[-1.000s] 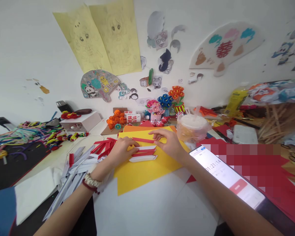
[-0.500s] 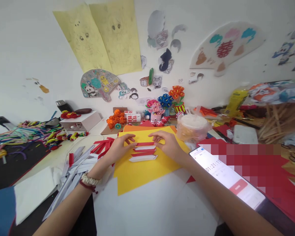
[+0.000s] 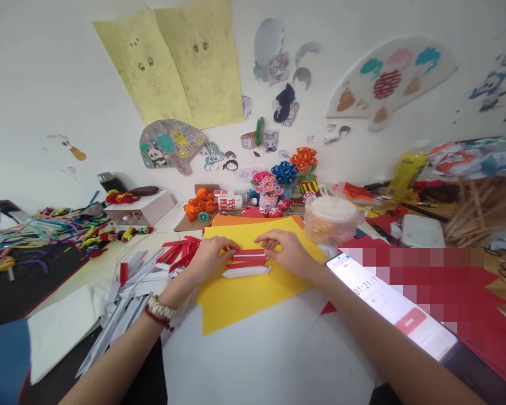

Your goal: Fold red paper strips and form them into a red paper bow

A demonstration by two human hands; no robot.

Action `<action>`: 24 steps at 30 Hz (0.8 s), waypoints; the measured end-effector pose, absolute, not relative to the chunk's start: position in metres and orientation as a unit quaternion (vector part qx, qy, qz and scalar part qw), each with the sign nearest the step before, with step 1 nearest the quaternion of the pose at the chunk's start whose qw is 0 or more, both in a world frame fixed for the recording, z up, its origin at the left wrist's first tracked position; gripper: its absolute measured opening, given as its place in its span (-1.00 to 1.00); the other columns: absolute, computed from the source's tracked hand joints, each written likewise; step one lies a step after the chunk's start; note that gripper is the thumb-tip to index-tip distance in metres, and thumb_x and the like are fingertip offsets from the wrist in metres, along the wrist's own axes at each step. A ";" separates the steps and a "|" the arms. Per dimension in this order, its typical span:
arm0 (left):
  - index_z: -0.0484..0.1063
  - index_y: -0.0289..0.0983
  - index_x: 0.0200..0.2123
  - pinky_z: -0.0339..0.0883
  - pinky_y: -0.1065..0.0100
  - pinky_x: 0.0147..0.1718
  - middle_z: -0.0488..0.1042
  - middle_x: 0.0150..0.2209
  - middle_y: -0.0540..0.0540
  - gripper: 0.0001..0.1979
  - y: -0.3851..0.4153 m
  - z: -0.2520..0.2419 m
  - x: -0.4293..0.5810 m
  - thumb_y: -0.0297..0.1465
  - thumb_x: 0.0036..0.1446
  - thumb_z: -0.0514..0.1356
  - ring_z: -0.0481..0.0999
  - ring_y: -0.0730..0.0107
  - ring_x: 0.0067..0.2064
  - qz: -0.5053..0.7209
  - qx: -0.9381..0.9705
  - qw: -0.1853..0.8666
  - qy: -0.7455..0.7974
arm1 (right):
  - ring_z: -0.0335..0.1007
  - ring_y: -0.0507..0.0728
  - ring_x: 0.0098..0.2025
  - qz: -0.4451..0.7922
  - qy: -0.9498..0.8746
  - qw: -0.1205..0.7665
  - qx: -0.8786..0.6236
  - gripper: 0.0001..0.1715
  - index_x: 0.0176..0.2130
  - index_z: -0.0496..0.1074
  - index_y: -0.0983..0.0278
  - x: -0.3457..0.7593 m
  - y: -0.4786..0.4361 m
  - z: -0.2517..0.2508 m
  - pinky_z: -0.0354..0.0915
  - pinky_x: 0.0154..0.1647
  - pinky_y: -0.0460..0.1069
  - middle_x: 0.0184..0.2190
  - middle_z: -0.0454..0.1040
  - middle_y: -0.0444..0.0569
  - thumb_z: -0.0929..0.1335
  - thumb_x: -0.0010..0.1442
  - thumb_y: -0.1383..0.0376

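On a yellow paper sheet (image 3: 219, 315) lie several folded paper strips in a stacked row. My left hand (image 3: 211, 257) pinches the left end of the top red paper strip (image 3: 249, 252). At the opposite end, the fingers of my right hand (image 3: 287, 254) close on the same strip, thumb below and fingers curled above. Just beneath it a thin white band shows, then another red strip (image 3: 253, 262). Lowest in the row is a white strip (image 3: 247, 272) with pointed ends, lying flat and touched by neither hand.
Loose white strips (image 3: 130, 298) and red strips (image 3: 179, 250) are heaped left of the sheet. A lidded cup (image 3: 334, 216) stands at the back right. Close to my right forearm lies a lit phone (image 3: 392, 306), with red paper (image 3: 493, 332) beyond it.
Both hands have shifted the top red strip slightly towards me, and it now covers most of the white strip below it. My left fingers have come closer together.
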State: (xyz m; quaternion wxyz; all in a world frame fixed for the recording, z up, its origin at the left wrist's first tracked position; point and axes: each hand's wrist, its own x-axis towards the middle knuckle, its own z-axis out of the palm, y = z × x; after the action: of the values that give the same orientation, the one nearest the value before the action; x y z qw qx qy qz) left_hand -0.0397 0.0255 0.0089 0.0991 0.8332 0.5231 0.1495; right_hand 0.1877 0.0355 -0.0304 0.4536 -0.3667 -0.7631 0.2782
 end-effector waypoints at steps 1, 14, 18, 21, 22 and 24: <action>0.53 -0.17 -0.24 0.32 0.30 -0.13 0.58 -0.16 -0.03 -0.78 0.025 0.009 -0.040 -0.38 0.14 0.09 0.50 0.28 -0.12 0.148 0.835 0.096 0.521 | 0.45 0.05 -0.39 0.283 -0.764 0.450 -0.367 -0.54 -0.23 0.55 0.30 0.187 0.035 -0.030 0.40 -0.31 -0.05 -0.36 0.55 -0.04 0.29 -0.10 0.61; 0.49 -0.21 -0.33 0.14 0.27 -0.23 0.50 -0.27 -0.04 -0.87 0.001 0.031 -0.026 -0.34 0.18 0.15 0.41 0.29 -0.18 0.108 0.863 -0.011 0.493 | 0.50 0.10 -0.30 0.309 -0.776 0.391 -0.387 -0.70 -0.25 0.57 0.29 0.184 0.031 -0.027 0.39 -0.23 -0.03 -0.28 0.60 -0.01 0.37 0.00 0.52; 0.51 -0.19 -0.32 0.09 0.27 -0.23 0.50 -0.29 -0.04 -0.84 -0.001 0.030 -0.023 -0.30 0.20 0.14 0.39 0.32 -0.20 0.072 0.885 -0.014 0.459 | 0.50 0.10 -0.32 0.309 -0.775 0.388 -0.391 -0.72 -0.27 0.57 0.31 0.184 0.030 -0.026 0.39 -0.25 -0.04 -0.30 0.60 0.00 0.39 -0.01 0.51; 0.52 -0.18 -0.32 0.07 0.27 -0.24 0.50 -0.29 -0.02 -0.86 0.001 0.030 -0.022 -0.30 0.18 0.18 0.39 0.32 -0.19 0.049 0.887 -0.003 0.460 | 0.50 0.10 -0.31 0.313 -0.773 0.389 -0.390 -0.72 -0.27 0.58 0.32 0.184 0.029 -0.025 0.39 -0.25 -0.05 -0.30 0.60 0.01 0.38 -0.02 0.53; 0.52 -0.18 -0.32 0.06 0.28 -0.24 0.51 -0.29 -0.02 -0.87 0.001 0.030 -0.022 -0.30 0.18 0.19 0.38 0.32 -0.20 0.044 0.887 -0.001 0.459 | 0.50 0.10 -0.31 0.314 -0.773 0.388 -0.391 -0.73 -0.28 0.58 0.32 0.184 0.028 -0.025 0.38 -0.26 -0.05 -0.30 0.60 0.01 0.38 -0.02 0.53; 0.52 -0.18 -0.32 0.05 0.28 -0.25 0.51 -0.30 -0.02 -0.86 0.003 0.031 -0.022 -0.28 0.17 0.19 0.38 0.33 -0.21 0.037 0.890 0.002 0.455 | 0.50 0.10 -0.32 0.314 -0.774 0.384 -0.394 -0.73 -0.29 0.58 0.33 0.184 0.028 -0.024 0.38 -0.27 -0.06 -0.32 0.60 0.00 0.38 -0.02 0.53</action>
State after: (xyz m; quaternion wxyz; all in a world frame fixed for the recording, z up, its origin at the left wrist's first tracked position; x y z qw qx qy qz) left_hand -0.0221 0.0026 0.0311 0.0018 0.8899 0.4546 0.0371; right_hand 0.1838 0.0279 -0.0238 0.3835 -0.3940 -0.7738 0.3145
